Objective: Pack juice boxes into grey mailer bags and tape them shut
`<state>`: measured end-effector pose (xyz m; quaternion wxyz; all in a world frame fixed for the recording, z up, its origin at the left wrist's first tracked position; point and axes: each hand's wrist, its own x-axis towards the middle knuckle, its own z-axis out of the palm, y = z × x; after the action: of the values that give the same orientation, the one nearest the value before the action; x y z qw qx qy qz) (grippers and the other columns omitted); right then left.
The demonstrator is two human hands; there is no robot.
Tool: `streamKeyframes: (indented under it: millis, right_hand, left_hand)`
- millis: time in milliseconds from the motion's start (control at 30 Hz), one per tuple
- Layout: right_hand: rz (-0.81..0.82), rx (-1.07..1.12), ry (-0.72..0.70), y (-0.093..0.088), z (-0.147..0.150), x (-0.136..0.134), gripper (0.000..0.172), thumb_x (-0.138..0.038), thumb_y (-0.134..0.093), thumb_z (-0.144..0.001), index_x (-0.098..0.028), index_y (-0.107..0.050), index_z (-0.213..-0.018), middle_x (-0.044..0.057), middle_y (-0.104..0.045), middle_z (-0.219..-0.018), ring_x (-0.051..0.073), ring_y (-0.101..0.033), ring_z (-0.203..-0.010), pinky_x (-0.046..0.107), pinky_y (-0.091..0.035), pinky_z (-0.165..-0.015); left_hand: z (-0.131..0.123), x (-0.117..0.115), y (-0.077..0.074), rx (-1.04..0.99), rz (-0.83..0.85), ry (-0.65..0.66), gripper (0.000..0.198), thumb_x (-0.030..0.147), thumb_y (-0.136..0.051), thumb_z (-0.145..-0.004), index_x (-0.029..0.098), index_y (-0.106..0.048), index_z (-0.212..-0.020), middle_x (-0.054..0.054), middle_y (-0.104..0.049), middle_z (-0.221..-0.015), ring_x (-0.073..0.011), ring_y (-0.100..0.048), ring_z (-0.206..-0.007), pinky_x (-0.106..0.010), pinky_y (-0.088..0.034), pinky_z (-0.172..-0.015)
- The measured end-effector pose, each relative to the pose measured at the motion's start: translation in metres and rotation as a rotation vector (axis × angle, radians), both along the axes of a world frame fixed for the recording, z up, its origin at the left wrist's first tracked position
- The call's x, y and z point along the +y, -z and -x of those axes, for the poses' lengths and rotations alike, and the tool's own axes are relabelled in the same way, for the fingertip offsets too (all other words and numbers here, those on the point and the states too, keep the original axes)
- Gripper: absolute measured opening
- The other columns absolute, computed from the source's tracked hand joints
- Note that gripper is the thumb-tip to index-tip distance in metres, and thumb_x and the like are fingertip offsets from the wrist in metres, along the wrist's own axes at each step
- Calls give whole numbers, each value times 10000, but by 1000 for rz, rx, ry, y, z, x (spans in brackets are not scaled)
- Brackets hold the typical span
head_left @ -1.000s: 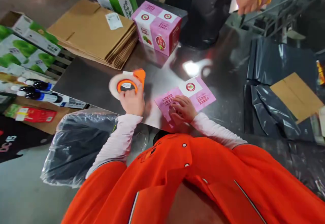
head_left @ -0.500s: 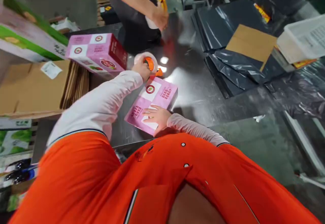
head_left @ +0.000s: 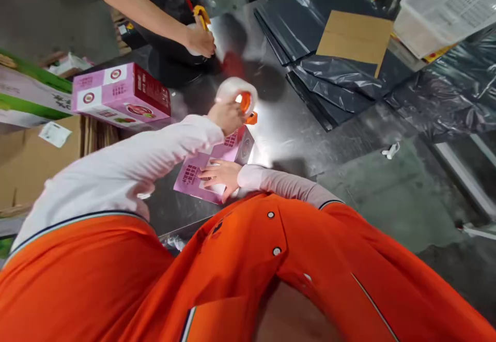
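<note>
A small pink box lies on the shiny metal table right in front of me. My right hand presses flat on its top, fingers spread. My left hand grips an orange tape dispenser with a clear tape roll, held over the box's far end. Whether the tape touches the box is unclear.
A second pink box stands at the left beside flattened cardboard. Another person's hand holds a yellow dispenser across the table. Dark plastic mailer bags, a cardboard sheet and a white tray lie at the right.
My left hand carried the tape dispenser from the left of the box to its far end. The right hand stayed pressed on the box. My view swung to the right.
</note>
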<state>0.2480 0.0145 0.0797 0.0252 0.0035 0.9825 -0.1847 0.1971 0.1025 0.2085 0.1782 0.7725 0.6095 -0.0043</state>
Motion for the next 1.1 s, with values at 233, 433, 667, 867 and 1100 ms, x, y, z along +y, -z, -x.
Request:
streamKeyframes:
  millis: [233,433,667,867,1100]
  right_hand:
    - [-34,18,-41,3,1,-1,750,-575,-668,-1012,-237,-503,-1661,137,-350,-1798,387,-218,-1703,660,-112,-1367]
    - [-22,0,254,4,76,-47,752,-508,-612,-1045,-156,-446,-1688,218,-264,-1814,453,-196,-1696,783,-132,-1327]
    - [-126,-226,213,-12,99,-53,890,-147,-606,-976,-120,-209,-1773,221,-77,-1851,468,-36,-1720,807,-119,-1323]
    - [-157,-424,39,-54,124,-21,634,-171,-721,-892,-211,-635,-1519,191,-473,-1680,450,-405,-1581,657,-489,-1204]
    - [-325,-473,61,-64,112,-46,913,-239,-833,-840,-140,-468,-1671,253,-245,-1807,510,-247,-1669,656,-368,-1294]
  left_hand:
    - [105,-195,-25,509,-436,-705,500,263,-543,-1023,251,-686,-1503,-82,-730,-1010,-331,-646,-1155,-791,-188,-1247]
    - [85,-350,23,328,-364,-1636,642,309,-588,-991,150,-567,-1612,-207,-726,-1253,-480,-591,-1289,-891,-153,-1164]
    - [66,-288,90,179,-190,-1698,616,131,-494,-1019,108,-564,-1630,-246,-732,-1249,-425,-615,-1294,-774,-119,-1262]
    - [99,-279,110,145,-216,-1565,602,159,-605,-973,186,-652,-1573,-194,-775,-1173,-384,-661,-1233,-681,-204,-1295]
    - [219,-229,66,275,-274,-1215,554,93,-527,-997,107,-651,-1537,-188,-745,-1280,-318,-616,-1333,-645,-108,-1334]
